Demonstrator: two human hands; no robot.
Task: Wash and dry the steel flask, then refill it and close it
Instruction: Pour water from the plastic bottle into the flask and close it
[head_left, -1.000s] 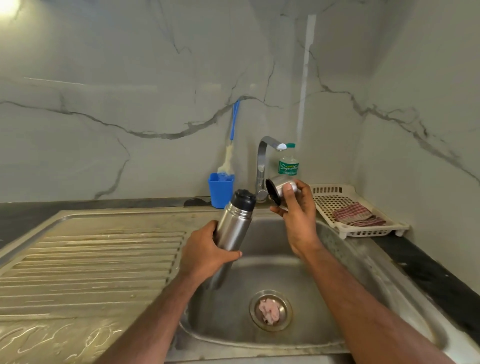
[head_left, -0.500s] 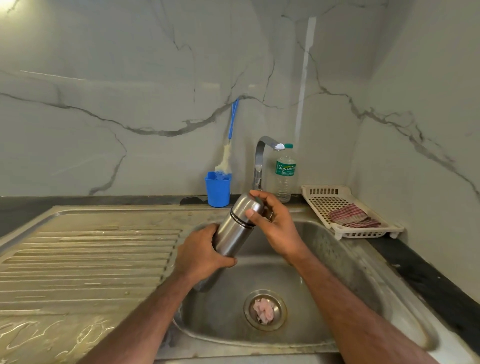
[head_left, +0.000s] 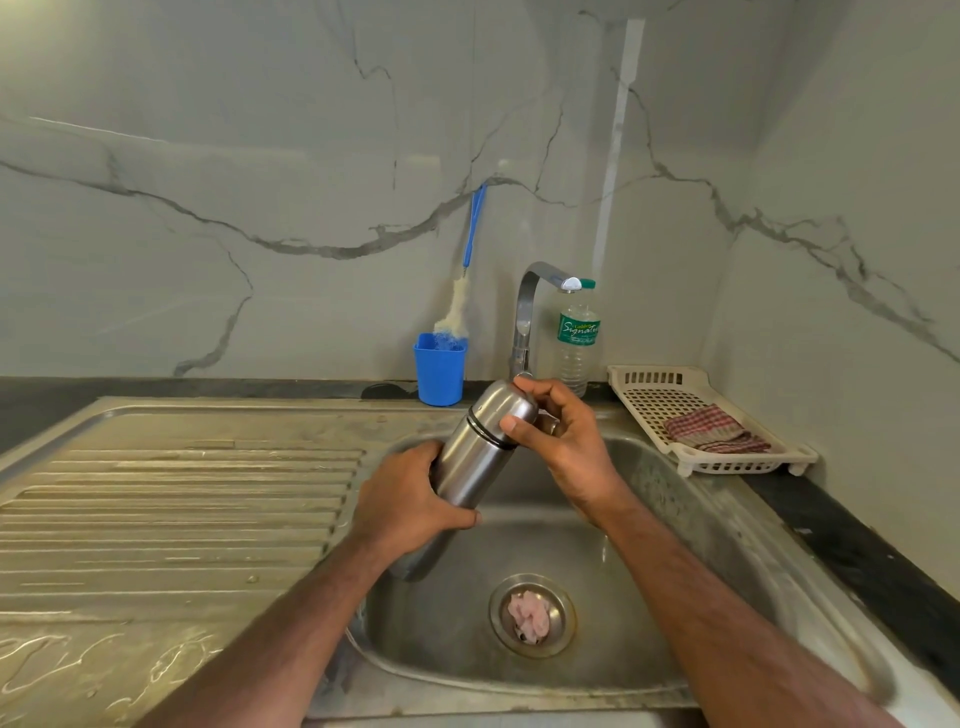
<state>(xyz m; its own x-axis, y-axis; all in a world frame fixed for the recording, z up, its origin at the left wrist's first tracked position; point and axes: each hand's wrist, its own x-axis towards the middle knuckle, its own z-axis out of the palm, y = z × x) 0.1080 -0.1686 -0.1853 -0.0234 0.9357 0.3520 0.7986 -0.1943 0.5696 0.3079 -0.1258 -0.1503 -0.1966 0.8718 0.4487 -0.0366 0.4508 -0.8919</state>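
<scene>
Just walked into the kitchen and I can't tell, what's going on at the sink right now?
A person is holding a steel flask tilted over the sink. The left hand grips the flask's body, while the right hand has its fingers around the steel cap sitting on top. No water is visibly running from the tap. A bottle brush stands in a blue cup, and a checked cloth lies in the white tray.

left hand (head_left: 410, 501) grips the steel flask (head_left: 475, 457) body; right hand (head_left: 563, 439) fingers curl round its cap (head_left: 506, 408).
</scene>
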